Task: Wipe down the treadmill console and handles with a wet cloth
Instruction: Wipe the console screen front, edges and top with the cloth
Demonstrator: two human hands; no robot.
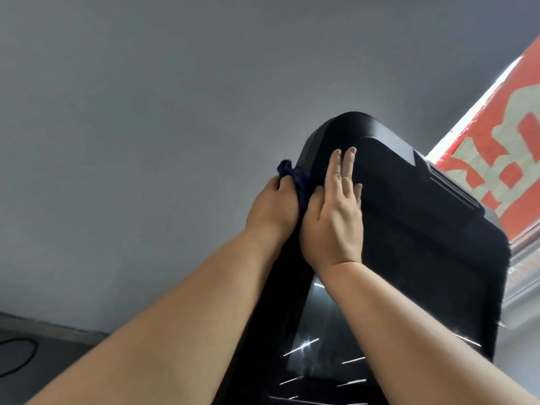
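Note:
The black treadmill console (409, 229) fills the centre and right of the head view, with a glossy screen (324, 340) low down that reflects light streaks. A dark blue cloth (295, 178) is pressed against the console's upper left edge. My left hand (271, 206) is closed on the cloth, and part of the cloth sticks out above my fingers. My right hand (336, 211) lies flat on the console's top panel beside it, fingers straight and together, holding nothing. No handles are visible.
A plain grey wall (146, 112) lies behind and to the left. A red and white banner (496, 141) hangs at the upper right beside a bright window frame (523, 273). A dark cable (20, 358) loops on the floor at the lower left.

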